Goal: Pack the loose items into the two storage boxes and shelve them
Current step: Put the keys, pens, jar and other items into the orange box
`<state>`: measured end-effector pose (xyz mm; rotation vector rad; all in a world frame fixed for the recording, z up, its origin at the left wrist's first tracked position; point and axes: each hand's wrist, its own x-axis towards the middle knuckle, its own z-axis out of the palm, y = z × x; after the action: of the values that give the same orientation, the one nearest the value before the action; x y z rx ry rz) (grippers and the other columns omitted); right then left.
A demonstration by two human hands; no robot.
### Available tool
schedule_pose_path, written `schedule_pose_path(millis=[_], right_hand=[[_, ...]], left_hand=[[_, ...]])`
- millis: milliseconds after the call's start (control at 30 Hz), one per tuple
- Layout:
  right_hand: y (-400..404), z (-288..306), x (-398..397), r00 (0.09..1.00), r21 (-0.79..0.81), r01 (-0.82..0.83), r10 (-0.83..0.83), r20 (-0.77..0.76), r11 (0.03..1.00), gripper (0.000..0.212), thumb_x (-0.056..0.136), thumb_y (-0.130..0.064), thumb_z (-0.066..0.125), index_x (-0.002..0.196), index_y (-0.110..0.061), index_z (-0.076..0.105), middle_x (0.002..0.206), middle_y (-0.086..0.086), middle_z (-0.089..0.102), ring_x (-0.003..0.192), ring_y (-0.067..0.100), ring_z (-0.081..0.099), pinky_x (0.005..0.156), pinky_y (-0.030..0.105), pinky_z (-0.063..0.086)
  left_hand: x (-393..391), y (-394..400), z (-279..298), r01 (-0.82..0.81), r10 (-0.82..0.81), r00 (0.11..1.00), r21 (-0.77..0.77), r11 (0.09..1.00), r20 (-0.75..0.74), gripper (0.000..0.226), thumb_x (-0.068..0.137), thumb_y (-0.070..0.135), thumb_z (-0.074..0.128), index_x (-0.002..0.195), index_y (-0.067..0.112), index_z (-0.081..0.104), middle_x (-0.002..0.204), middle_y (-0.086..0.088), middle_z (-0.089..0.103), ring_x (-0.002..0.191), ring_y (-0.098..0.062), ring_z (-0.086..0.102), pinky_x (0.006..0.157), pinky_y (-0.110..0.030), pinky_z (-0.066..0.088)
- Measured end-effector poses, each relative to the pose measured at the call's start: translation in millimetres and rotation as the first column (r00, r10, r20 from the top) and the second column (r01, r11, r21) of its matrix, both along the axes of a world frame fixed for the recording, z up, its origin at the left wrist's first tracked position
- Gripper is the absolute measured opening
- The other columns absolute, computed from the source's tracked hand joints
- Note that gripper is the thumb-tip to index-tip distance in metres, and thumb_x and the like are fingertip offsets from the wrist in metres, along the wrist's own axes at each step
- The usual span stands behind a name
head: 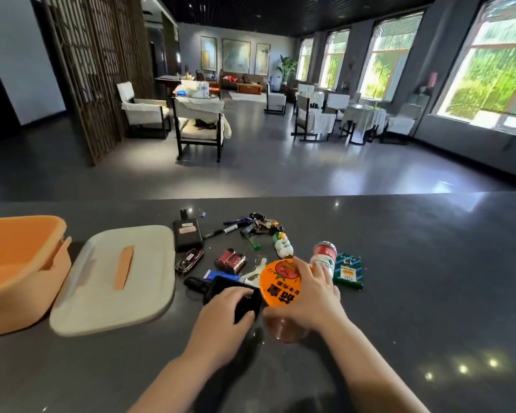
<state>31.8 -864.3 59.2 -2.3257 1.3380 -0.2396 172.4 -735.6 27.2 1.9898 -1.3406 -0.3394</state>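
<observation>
— Storage box [18, 263], orange and open-topped, is sitting at the left edge of the dark counter [414, 263] in the head view. Its pale lid [116, 275] is lying flat just to its right, an orange strip running down the middle of it.

— And the loose items?

— They are lying spread across the counter beyond the hands. A black power bank [187, 237] is resting beside the lid's far corner, a car key fob [189, 260] just in front of it, and two red-and-black batteries [230, 261] are lying side by side near that. Farther back, pens and a bunch of keys [258, 223] are lying in a jumble. A small white bottle [283, 244] with a green label is lying on its side, and a green packet [348, 271] is lying to the right.

— What are the hands doing?

— The left hand [224, 317] is curling its fingers over a black pouch-like object [245, 299], gripping it on the counter. The right hand [310, 296] is holding a cup with an orange foil lid [277, 281], its fingers wrapping round the rim while the cup tilts toward the camera. A red-capped clear bottle [324, 257] is lying just behind that hand; whether the fingers are touching it, I cannot tell.

— Only one box?

— Only one is showing.
</observation>
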Motion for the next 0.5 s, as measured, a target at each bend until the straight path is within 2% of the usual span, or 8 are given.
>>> schedule_pose_path(millis=[133, 233, 333, 500], right_hand=[[-4, -7, 7, 0.995, 0.014, 0.027, -0.026, -0.095, 1.000, 0.131, 0.045, -0.077, 0.073, 0.148, -0.040, 0.002, 0.160, 0.009, -0.005, 0.146, 0.032, -0.009, 0.113, 0.057, 0.013], [-5, -10, 11, 0.993, -0.017, 0.048, -0.049, -0.105, 0.999, 0.129, 0.044, -0.077, 0.070, 0.148, -0.039, 0.004, 0.159, 0.008, 0.001, 0.146, 0.033, -0.002, 0.110, 0.054, 0.021], [-7, -14, 10, 0.992, -0.052, 0.056, -0.061, -0.107, 0.997, 0.126, 0.042, -0.075, 0.066, 0.147, -0.038, 0.008, 0.157, 0.007, 0.007, 0.144, 0.033, 0.004, 0.109, 0.050, 0.024], [-10, -14, 7, 0.991, -0.061, 0.044, -0.052, -0.123, 0.997, 0.125, 0.041, -0.078, 0.064, 0.147, -0.039, 0.009, 0.156, 0.006, 0.008, 0.144, 0.031, 0.006, 0.109, 0.048, 0.026]], left_hand=[[10, -16, -25, -0.066, 0.061, 0.996, 0.078, 0.995, 0.060, 0.046, 0.086, 0.032, 0.059, 0.131, 0.027, 0.051, 0.134, 0.010, 0.052, 0.123, -0.010, 0.048, 0.103, -0.027, 0.038], [26, -24, -44, -0.113, 0.091, 0.988, 0.178, 0.977, 0.125, 0.057, 0.085, 0.035, 0.060, 0.139, 0.025, 0.042, 0.147, 0.005, 0.038, 0.137, -0.013, 0.032, 0.112, -0.030, 0.028], [36, -38, -50, -0.178, 0.131, 0.974, 0.262, 0.949, 0.187, 0.069, 0.083, 0.053, 0.056, 0.143, 0.029, 0.032, 0.155, 0.003, 0.023, 0.144, -0.018, 0.014, 0.115, -0.039, 0.019], [23, -66, -55, -0.264, 0.234, 0.964, 0.353, 0.898, 0.127, 0.095, 0.068, 0.076, 0.052, 0.145, 0.029, 0.023, 0.157, -0.005, 0.007, 0.145, -0.028, -0.001, 0.115, -0.049, 0.004]])
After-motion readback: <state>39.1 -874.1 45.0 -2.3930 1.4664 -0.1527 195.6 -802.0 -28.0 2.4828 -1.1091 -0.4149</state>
